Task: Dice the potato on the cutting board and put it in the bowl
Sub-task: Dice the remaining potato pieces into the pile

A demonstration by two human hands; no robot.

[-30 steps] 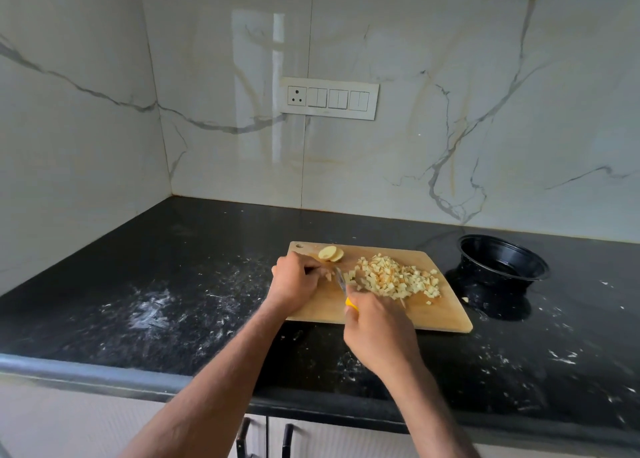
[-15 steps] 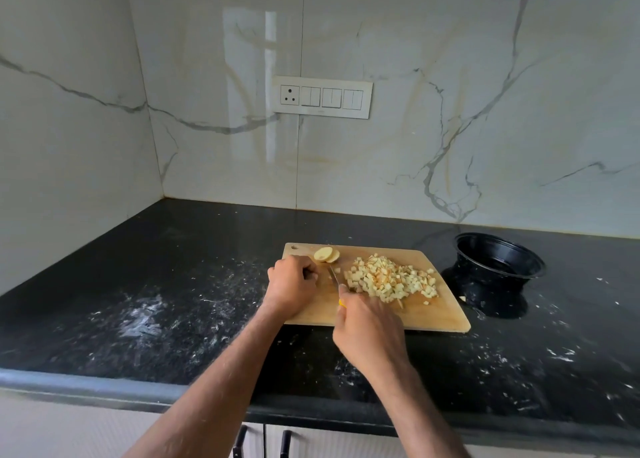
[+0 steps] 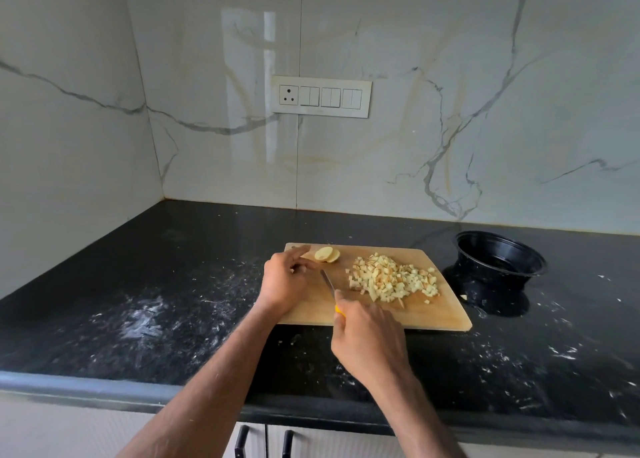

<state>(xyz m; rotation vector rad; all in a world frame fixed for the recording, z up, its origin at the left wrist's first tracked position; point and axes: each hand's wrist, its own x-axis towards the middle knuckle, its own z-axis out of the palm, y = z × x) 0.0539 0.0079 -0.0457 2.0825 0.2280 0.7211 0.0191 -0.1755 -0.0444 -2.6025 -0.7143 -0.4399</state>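
the fingers of the right hand (image 3: 369,341) curl round the yellow handle of a knife (image 3: 329,284), its thin metal blade lying flat on the wooden cutting board (image 3: 446,315). the left hand (image 3: 285,279) rests further in on the board, fingers loosely bent, its fingertips near two pale round potato slices (image 3: 327,254); whether they touch cannot be told. the diced potato (image 3: 391,277) sits in a heap of small pale cubes mid-board. beyond, to the right, a round black plastic bowl (image 3: 498,260) stands on the speckled black countertop (image 3: 156,302).
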